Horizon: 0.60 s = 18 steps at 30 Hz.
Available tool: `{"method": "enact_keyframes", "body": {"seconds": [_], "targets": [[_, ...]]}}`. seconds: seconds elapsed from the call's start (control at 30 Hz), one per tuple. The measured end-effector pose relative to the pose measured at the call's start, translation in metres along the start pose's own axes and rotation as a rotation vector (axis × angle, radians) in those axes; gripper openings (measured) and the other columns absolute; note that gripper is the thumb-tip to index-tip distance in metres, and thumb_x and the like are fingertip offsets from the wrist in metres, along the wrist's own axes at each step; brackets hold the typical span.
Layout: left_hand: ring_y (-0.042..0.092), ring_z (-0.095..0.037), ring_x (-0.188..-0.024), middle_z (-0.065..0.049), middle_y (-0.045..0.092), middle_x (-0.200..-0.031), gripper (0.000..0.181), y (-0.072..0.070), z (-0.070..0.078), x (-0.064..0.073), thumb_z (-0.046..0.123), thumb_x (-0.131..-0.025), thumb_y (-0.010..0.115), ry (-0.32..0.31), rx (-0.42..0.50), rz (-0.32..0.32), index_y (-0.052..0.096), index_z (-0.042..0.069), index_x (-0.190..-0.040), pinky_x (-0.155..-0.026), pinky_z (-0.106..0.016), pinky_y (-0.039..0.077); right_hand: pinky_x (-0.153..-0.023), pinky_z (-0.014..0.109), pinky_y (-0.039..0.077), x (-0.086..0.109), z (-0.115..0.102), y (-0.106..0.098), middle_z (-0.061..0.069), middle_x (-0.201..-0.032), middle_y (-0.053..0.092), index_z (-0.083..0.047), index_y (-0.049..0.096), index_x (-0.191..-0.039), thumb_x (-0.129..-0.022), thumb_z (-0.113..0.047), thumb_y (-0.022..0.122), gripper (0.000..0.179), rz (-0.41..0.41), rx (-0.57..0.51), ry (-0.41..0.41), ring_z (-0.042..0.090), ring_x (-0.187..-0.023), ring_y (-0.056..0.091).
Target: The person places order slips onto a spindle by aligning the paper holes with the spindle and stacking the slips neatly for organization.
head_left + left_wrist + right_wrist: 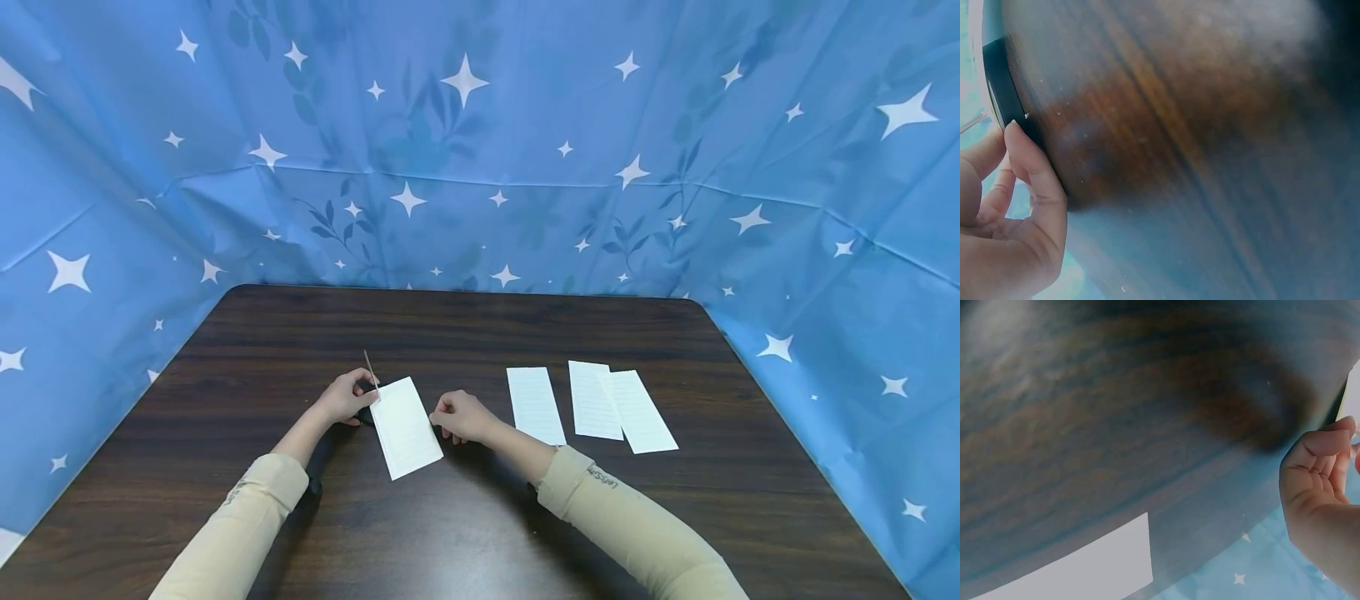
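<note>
A white lined paper (407, 429), one sheet or a thin stack, is held between both hands, tilted above the table. My left hand (345, 398) pinches its upper left corner between thumb and fingers. From that same hand a thin brownish stick-like thing (371, 367) points up and away; its kind is unclear. My right hand (463, 417) pinches the paper's right edge with curled fingers. The left wrist view shows the left fingertips (1013, 128) meeting at the paper's edge. In the right wrist view, the right hand (1316, 475) is at the far right, beside a sliver of paper.
On the dark wood table (450, 533), three white lined sheets lie to the right: one sheet (536, 406) alone, and a middle sheet (592, 400) touching or overlapping the rightmost sheet (642, 412). Behind the table hangs a blue curtain (480, 150) with white stars.
</note>
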<state>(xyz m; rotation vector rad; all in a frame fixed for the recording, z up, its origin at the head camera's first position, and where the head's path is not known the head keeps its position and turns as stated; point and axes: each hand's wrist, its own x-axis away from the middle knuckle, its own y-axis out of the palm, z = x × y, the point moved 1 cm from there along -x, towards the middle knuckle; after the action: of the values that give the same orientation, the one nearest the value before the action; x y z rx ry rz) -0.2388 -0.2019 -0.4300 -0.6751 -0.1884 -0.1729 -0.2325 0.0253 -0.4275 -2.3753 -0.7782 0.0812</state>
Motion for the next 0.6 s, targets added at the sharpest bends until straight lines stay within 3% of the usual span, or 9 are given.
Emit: {"method": "enact_keyframes", "body": {"seconds": [0.37,0.6], "targets": [[0.043,-0.017,-0.064,-0.008,0.036,-0.081,0.020,0.001,-0.001,0.000,0.007,-0.094,0.053,-0.004,-0.015,0.017,0.048,-0.001,-0.112,-0.053,-0.031,0.058,-0.047,0.018,0.044,0.012,-0.006,-0.013,0.015,-0.072,0.062,0.003,0.061,-0.094,-0.095,-0.011,0.051,0.018,-0.079,0.026,-0.062,0.011,-0.051,0.052],[0.044,-0.017,-0.066,-0.008,0.036,-0.081,0.019,0.002,-0.002,-0.002,0.006,-0.094,0.053,0.002,-0.001,0.021,0.049,-0.001,-0.111,-0.052,-0.030,0.058,-0.054,0.018,0.048,0.018,-0.009,-0.025,0.017,-0.080,0.063,0.002,0.061,-0.096,-0.095,-0.011,0.052,0.016,-0.075,0.075,-0.162,0.016,-0.061,0.056]]}}
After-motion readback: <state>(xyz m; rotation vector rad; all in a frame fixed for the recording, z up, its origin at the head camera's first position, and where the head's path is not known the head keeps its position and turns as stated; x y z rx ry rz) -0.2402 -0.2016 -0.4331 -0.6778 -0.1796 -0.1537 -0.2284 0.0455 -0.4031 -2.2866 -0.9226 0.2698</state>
